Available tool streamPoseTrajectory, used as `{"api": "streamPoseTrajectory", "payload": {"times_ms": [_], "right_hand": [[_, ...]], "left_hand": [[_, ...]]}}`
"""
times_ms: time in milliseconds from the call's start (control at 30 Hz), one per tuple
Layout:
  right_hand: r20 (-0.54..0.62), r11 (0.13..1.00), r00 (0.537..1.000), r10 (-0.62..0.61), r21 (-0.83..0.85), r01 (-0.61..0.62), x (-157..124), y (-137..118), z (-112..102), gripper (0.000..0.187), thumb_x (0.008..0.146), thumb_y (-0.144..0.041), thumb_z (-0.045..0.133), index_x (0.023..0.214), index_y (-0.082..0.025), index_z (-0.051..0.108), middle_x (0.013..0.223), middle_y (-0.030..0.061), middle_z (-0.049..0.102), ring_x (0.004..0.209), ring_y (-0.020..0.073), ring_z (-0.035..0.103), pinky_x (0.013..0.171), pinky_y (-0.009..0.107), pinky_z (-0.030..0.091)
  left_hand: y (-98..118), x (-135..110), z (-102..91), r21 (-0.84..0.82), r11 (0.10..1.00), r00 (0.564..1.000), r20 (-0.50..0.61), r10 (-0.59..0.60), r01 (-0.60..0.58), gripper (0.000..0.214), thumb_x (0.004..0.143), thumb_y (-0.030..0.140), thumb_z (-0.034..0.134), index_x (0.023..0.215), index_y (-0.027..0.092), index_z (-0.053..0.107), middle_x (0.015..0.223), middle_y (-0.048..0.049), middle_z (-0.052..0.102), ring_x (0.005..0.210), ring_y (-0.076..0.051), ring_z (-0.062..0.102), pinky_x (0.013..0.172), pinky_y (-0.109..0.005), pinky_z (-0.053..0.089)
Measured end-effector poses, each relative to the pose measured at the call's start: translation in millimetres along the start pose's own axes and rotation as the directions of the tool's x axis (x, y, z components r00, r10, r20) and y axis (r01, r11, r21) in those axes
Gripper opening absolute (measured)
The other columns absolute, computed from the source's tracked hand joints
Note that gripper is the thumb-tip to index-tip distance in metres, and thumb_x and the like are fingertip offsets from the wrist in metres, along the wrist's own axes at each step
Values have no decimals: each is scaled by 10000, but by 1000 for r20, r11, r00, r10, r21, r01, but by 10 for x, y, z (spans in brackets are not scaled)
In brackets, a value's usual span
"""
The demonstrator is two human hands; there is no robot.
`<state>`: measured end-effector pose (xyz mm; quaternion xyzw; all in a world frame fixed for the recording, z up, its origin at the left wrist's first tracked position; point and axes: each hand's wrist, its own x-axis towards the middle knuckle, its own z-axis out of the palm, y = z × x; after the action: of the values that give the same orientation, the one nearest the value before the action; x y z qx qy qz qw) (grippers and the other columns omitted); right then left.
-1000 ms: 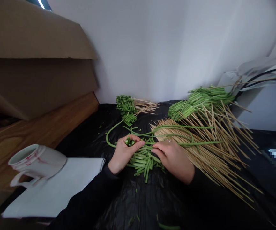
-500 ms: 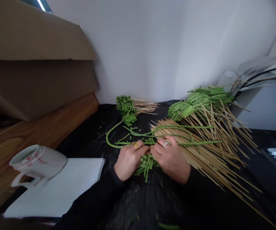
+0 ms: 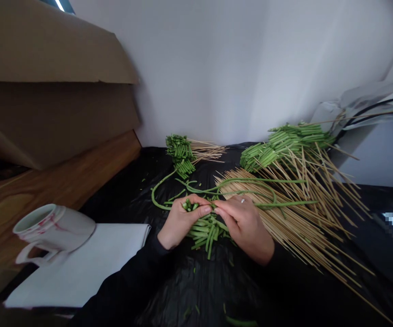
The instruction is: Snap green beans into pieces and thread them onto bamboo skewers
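Note:
Several cut green bean pieces (image 3: 190,205) are bunched in my left hand (image 3: 180,220), closed around them with their ends showing between thumb and fingers. My right hand (image 3: 245,221) pinches beside the left fingertips, where a small end of a green bean piece (image 3: 213,206) shows between the two hands. Below both hands lies a loose pile of cut bean pieces (image 3: 205,233) on the black plastic sheet (image 3: 196,290). Long uncut beans (image 3: 286,203) stretch behind and to the right of my hands.
Bare bamboo skewers (image 3: 295,234) fan out at the right. Skewered bean bundles stand behind, a small one (image 3: 179,150) and a larger one (image 3: 286,143), near the wall. At the left are a mug (image 3: 62,229) lying tilted on white paper (image 3: 94,268) and a cardboard box (image 3: 56,122).
My left hand has lifted and turned, showing bean pieces held in it. The right hand's fingers now pinch against the left fingertips, and more of the pile below shows.

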<state>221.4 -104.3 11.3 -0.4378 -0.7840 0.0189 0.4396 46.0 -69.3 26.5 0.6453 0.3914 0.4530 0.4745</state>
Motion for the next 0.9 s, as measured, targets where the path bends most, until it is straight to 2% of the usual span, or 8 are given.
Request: {"api": "streamPoseTrajectory", "payload": {"times_ms": [100,233,333,467,567,667,800,900], "right_hand": [[11,999,999,34,20,-34,-4,-1,12,203,943,-185,461,987,-175,658,847,36,706,804,189,584,824,356,371],[36,994,995,90,51,-92,0,4,13,200,938,-188,464,898,-188,660,821,20,709,793,189,593,808,352,376],[62,985,988,144,88,-149,-2,29,19,186,928,-189,480,882,-194,660,821,15,709,802,186,604,803,339,384],[109,946,963,246,191,-263,9,67,22,175,914,-215,506,850,-198,668,777,6,715,771,177,622,779,324,410],[190,852,915,355,337,-400,40,79,2,194,908,-262,512,839,-189,679,752,10,717,727,167,638,735,310,443],[314,686,846,431,496,-533,81,73,-34,210,893,-316,534,853,-179,688,802,31,730,783,174,661,758,308,475],[420,526,790,447,591,-612,113,62,-67,225,860,-363,576,824,-184,707,905,46,735,867,185,659,801,323,485],[447,497,772,451,593,-634,105,71,-66,239,846,-384,590,827,-185,720,888,46,733,856,188,652,794,333,483]], "left_hand": [[-53,7,5,-223,965,988,-32,-148,138,223,681,323,792,756,136,695,537,44,514,477,-62,391,467,-201,301],[-76,19,-20,-454,860,968,25,-248,232,250,671,305,808,754,123,658,475,87,361,429,-26,253,402,-166,183],[-55,51,-77,-618,751,965,45,-258,230,217,684,233,806,756,113,639,527,81,368,440,-9,261,386,-122,204],[-12,119,-196,-830,519,955,50,-293,203,177,713,158,776,787,120,619,665,39,487,502,-4,376,397,-76,283],[10,167,-291,-897,398,939,50,-339,192,89,800,176,689,825,143,611,772,-2,560,604,-39,485,440,-90,363],[12,192,-349,-908,337,920,114,-376,250,90,860,203,581,799,138,591,806,-29,576,615,-60,503,440,-119,386],[-2,174,-313,-841,382,893,233,-385,384,146,834,245,571,759,120,577,674,3,494,478,-37,396,363,-119,294],[-9,122,-218,-705,605,921,194,-338,370,182,793,297,656,792,119,615,567,63,395,403,-14,270,343,-124,199]]}}
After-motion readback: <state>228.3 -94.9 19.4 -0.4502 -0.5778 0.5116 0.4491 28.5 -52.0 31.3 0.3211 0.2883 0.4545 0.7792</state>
